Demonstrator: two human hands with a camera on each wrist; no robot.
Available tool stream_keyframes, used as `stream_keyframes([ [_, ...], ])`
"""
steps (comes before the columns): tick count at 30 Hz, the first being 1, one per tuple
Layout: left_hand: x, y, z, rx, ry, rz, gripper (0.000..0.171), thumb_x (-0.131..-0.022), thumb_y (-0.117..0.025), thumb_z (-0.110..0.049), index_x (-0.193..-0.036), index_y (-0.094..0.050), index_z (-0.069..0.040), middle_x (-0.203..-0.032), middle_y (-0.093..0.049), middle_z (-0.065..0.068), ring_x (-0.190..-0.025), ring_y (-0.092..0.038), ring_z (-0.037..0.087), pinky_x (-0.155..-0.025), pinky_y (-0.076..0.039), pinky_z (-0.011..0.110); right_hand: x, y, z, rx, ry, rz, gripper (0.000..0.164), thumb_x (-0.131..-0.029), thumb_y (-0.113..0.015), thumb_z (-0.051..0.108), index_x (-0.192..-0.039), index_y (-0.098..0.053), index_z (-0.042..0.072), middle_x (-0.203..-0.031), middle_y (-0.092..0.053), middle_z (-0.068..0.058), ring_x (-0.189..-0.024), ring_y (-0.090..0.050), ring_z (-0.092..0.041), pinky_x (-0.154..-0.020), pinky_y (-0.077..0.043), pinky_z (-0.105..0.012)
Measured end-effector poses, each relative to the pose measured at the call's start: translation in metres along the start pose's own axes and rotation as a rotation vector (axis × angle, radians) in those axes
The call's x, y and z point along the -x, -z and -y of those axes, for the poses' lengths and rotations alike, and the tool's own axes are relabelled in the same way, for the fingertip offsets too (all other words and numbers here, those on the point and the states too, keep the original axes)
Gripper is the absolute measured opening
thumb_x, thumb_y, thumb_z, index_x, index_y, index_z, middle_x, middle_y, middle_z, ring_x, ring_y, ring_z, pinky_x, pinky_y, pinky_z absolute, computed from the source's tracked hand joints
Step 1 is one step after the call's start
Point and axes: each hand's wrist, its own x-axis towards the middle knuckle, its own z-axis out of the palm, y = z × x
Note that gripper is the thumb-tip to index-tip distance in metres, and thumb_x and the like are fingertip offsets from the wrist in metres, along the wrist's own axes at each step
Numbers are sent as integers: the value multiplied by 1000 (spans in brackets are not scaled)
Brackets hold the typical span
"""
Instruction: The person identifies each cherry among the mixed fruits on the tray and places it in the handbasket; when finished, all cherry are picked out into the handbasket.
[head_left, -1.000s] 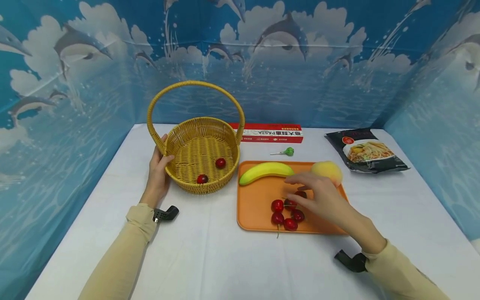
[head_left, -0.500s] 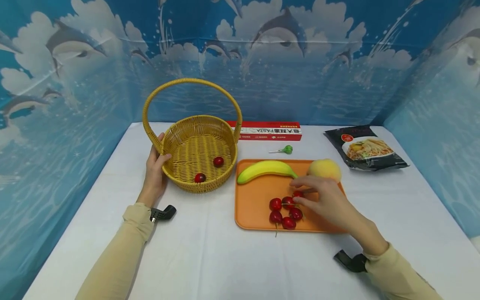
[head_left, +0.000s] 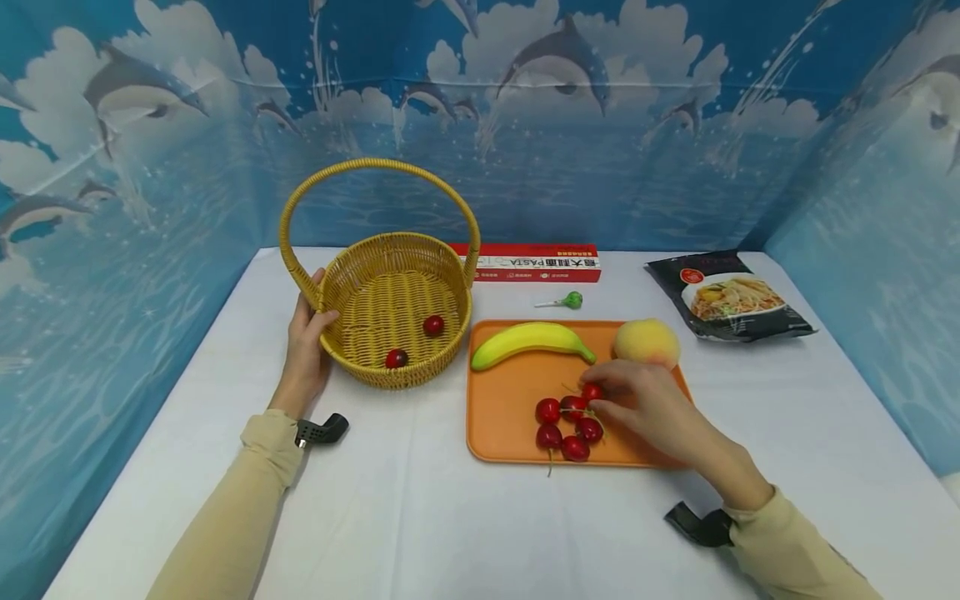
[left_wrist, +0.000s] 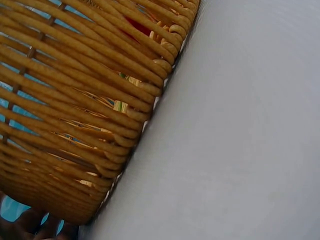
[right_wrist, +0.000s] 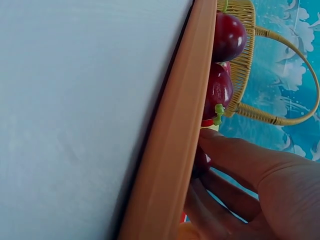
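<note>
My left hand (head_left: 303, 350) holds the yellow wicker basket (head_left: 390, 304) by its left side, thumb over the rim beside the handle's base. Two red cherries (head_left: 433, 325) lie inside. Over the orange tray (head_left: 502, 425), my right hand (head_left: 652, 408) pinches a cherry (head_left: 592, 391) between thumb and fingers. That cherry (right_wrist: 201, 163) shows partly between the fingers in the right wrist view. Several other cherries (head_left: 575, 448) lie close by on the tray. Woven basket wall (left_wrist: 75, 90) fills much of the left wrist view, with only some fingers (left_wrist: 40, 225) visible below it.
A banana (head_left: 532, 343) and a peach (head_left: 647, 340) lie along the tray's far side, the peach just beyond my right hand. Behind are a green lollipop (head_left: 572, 300), a red pasta box (head_left: 536, 263) and a black noodle packet (head_left: 731, 297). Dolphin-print cloth (head_left: 517, 183) walls the table.
My right hand has come down onto the farthest cherry, and its thumb and fingers have closed about it. The left hand keeps its hold on the basket; the head view shifts slightly.
</note>
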Motion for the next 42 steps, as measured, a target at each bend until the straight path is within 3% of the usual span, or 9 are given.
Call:
stream_keyframes([
  [15,1,0,-5,7,0,11,69,-105,-43,-4,-165,-33,-39,-173,-27,-3,-156,-31,27,-124,-36,32,-2,1,3,-49,-26,-19,41,-87,-87,11,-126,-76,11,-116,-77,-2,-101,-76,-22,-92,-62,-47],
  [25,2,-2,0,23,1,14,70,-105,-43,-4,-167,-29,-32,-172,-29,-3,-156,-32,27,-124,-35,32,-8,16,16,-42,47,-69,41,-86,-88,12,-125,-76,10,-110,-77,3,-100,-76,-20,-88,-63,-45],
  [31,4,0,1,12,-2,6,68,-106,-44,-6,-166,-32,-35,-172,-28,-3,-155,-32,24,-124,-34,31,-27,26,36,-17,108,-50,38,-88,-87,15,-124,-77,13,-113,-79,2,-103,-75,-19,-89,-63,-47],
  [37,5,-1,2,-2,0,5,69,-106,-43,-5,-167,-29,-32,-172,-28,-4,-156,-31,24,-127,-31,34,-52,27,52,-79,123,-17,39,-91,-83,12,-129,-74,8,-121,-77,-7,-105,-76,-25,-90,-63,-48],
  [42,4,-1,0,0,-11,5,68,-105,-43,-5,-167,-31,-33,-171,-30,-5,-156,-32,24,-127,-31,34,-75,30,66,-90,161,-25,40,-94,-81,15,-133,-73,10,-125,-76,-7,-114,-74,-25,-94,-61,-48],
])
